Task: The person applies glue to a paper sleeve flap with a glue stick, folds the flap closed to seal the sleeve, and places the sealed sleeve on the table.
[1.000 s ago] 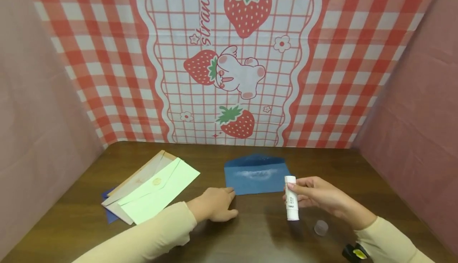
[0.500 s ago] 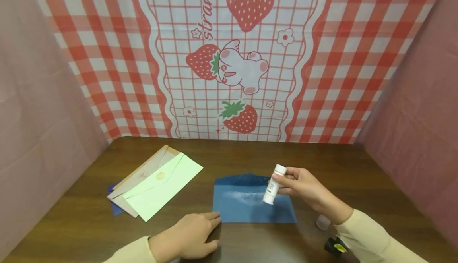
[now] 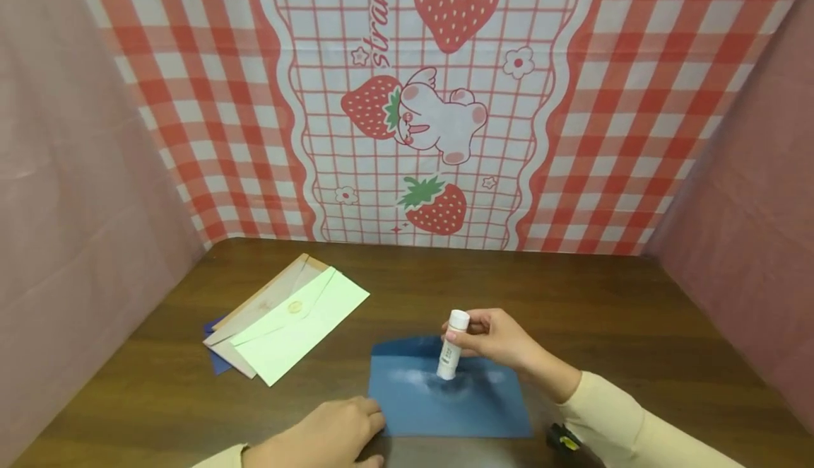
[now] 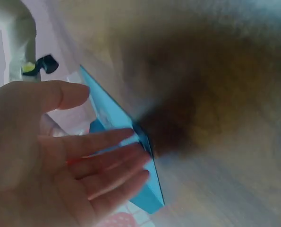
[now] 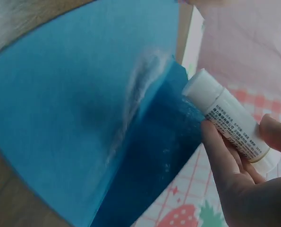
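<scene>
A blue envelope [image 3: 407,411] lies on the table with its darker flap [image 5: 154,142] folded open on the far side. White glue smears [image 5: 135,90] run along its body below the fold. My right hand [image 3: 505,344] holds a white glue stick [image 3: 453,348] between thumb and fingers, slightly tilted above the smear. In the head view, I cannot tell whether its lower end touches the paper; in the right wrist view it looks apart. My left hand [image 3: 327,433] rests at the envelope's near left side, its fingers [image 4: 112,163] extended and touching the edge.
To the left lies a fanned pile: a pale green envelope [image 3: 305,326] on top, a greyish one [image 3: 263,312] under it, tan and dark blue ones beneath. A checked strawberry cloth [image 3: 439,100] hangs behind the brown table [image 3: 572,298]. Pink curtains [image 3: 750,192] flank both sides.
The blue envelope has slid toward me along with my left hand. My right hand has carried the glue stick leftward, from beside the envelope to above it. The clear cap is now hidden.
</scene>
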### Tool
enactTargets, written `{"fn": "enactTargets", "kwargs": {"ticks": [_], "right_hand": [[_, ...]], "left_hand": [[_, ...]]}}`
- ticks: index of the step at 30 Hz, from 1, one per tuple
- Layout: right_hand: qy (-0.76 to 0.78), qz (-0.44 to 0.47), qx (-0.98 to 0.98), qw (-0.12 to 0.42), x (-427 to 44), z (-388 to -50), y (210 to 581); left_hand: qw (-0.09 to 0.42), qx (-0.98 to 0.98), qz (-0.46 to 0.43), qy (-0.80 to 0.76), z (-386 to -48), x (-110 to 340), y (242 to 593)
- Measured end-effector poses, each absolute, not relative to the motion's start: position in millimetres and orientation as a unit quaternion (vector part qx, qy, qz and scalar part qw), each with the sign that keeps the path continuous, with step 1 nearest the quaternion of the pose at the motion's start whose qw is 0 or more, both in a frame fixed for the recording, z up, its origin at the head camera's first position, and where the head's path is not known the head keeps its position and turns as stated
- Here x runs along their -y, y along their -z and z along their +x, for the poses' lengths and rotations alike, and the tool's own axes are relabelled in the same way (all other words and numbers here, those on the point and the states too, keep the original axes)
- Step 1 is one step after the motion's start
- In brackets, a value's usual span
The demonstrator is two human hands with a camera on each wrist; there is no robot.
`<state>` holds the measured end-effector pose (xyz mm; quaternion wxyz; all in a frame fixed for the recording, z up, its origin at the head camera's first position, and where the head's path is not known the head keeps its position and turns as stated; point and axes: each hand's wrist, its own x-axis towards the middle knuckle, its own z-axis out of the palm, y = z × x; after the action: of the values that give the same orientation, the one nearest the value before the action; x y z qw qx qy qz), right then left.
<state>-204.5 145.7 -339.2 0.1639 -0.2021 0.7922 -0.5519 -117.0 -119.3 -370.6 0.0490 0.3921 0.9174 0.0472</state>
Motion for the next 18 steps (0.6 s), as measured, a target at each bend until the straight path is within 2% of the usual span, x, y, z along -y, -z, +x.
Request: {"fn": "enactTargets", "kwargs": {"ticks": [7,11,14,18], "right_hand": [[0.472,-0.290,-0.829,0.082,-110.8,-201.6,349.2],[0.454,-0.311,-0.832,0.068,-93.6,-201.4,352.9],[0.449,-0.320,-0.831,0.072,-84.7,-200.8,355.5],[0.434,-0.336,-0.832,0.076,-76.0,-200.6,358.4]], "left_hand": [[-0.012,-0.935,0.328,-0.134,-148.8,122.6,361.6],[0.003,-0.944,0.295,-0.146,-166.1,129.9,365.1],[0.020,-0.941,0.297,-0.158,-170.3,132.2,368.7],[0.016,-0.937,0.303,-0.172,-172.6,132.8,373.7]]}}
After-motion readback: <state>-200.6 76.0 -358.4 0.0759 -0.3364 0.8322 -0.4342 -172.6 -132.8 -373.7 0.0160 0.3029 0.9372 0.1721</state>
